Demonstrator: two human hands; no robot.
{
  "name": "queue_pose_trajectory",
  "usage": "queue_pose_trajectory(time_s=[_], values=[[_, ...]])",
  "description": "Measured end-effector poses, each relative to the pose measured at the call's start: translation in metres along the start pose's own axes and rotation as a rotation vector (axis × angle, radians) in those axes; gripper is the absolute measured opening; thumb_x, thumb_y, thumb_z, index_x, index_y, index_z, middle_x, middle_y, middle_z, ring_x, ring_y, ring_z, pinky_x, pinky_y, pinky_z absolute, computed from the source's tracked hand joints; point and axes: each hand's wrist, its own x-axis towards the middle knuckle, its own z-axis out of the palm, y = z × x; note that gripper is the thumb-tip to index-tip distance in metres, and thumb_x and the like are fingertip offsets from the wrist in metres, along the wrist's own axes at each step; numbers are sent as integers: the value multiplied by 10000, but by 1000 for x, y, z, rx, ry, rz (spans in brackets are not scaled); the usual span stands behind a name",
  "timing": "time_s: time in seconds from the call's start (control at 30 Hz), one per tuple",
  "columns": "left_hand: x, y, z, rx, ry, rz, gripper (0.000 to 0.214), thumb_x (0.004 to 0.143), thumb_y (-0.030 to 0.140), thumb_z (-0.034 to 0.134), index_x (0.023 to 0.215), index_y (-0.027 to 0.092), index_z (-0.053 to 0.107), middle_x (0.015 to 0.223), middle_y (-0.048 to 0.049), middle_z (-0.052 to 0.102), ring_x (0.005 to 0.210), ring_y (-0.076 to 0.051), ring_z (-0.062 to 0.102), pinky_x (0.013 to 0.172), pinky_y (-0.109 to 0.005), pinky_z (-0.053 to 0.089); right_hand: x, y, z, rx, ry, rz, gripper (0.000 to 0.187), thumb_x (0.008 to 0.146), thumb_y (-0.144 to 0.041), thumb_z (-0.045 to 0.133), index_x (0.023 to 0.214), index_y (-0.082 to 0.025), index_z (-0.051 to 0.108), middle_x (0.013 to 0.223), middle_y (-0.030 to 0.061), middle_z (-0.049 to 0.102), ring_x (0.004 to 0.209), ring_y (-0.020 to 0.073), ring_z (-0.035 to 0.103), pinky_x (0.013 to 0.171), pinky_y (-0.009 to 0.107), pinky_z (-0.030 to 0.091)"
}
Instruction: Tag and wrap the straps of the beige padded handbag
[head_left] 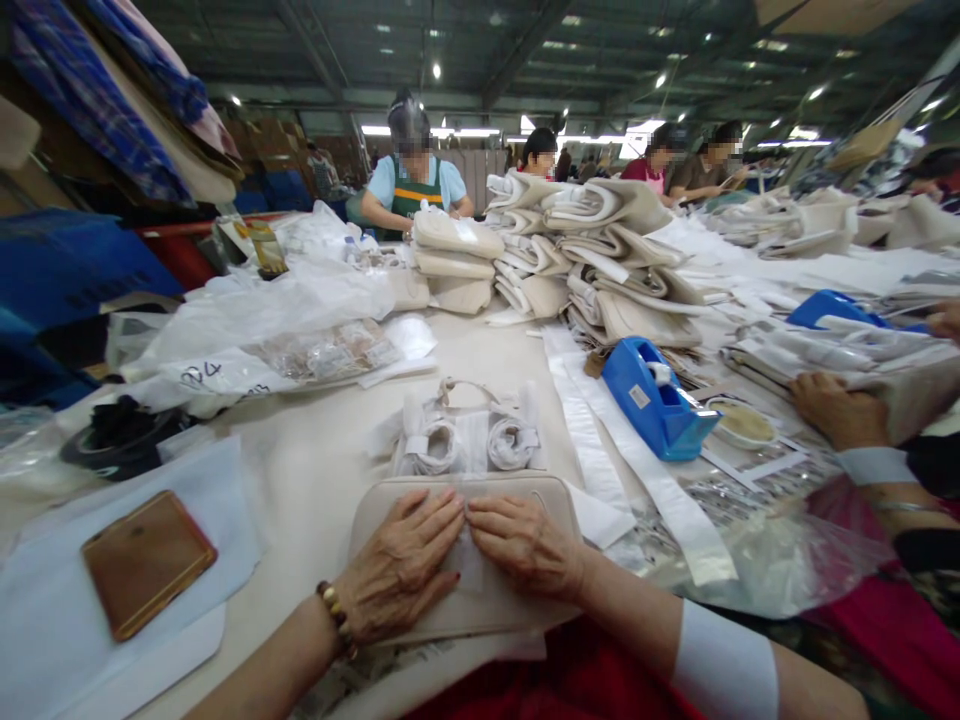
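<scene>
A beige bag (pixel 517 600) lies flat at the table's near edge, below my body line. My left hand (pixel 409 560) rests on its left half with fingers stretched out. From the other side my right hand (pixel 525 545) lies on the bag too, fingers extended, their tips almost meeting the left ones at the middle. Between the hands a strip of white tissue paper (pixel 470 570) shows on the bag. Just beyond its far edge sit rolled straps (pixel 435 446) wrapped in white paper, with a thin beige loop behind them. Neither hand grasps anything.
A blue tape dispenser (pixel 652 400) and long white paper strips (pixel 622 440) lie to the right. Folded beige bags (pixel 615 270) are stacked ahead. Plastic wrapping (pixel 255 330) and a brown phone case (pixel 150 560) are on the left. A co-worker's hand (pixel 840 410) works at far right.
</scene>
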Motion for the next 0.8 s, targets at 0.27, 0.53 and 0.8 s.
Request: queue_pose_trajectory(time_s=[0.27, 0.53, 0.8], values=[[-4, 2, -1, -56, -201, 7, 965, 670, 663, 577, 1331, 7, 323, 1343, -283, 398, 1283, -384, 325, 1035, -570, 261, 0, 1, -6, 84, -62, 46, 233, 831, -90, 416, 959, -74, 610, 1046, 129, 636, 1037, 194, 544, 930, 317, 455], [3, 18, -4, -48, -329, -121, 891, 584, 418, 636, 1337, 48, 333, 1410, -258, 307, 1332, -381, 212, 1056, -578, 203, -72, -60, -36, 14, -130, 17, 304, 895, -169, 404, 1152, -111, 554, 1106, 69, 632, 1135, 194, 488, 1023, 391, 383], [4, 21, -3, -14, -234, -87, 808, 567, 314, 562, 1284, -10, 381, 1353, -299, 374, 1300, -407, 274, 1033, -606, 245, -96, -73, -7, -214, 112, 100, 310, 946, -125, 364, 1096, -230, 614, 978, -41, 653, 1027, 120, 521, 1147, 407, 99]])
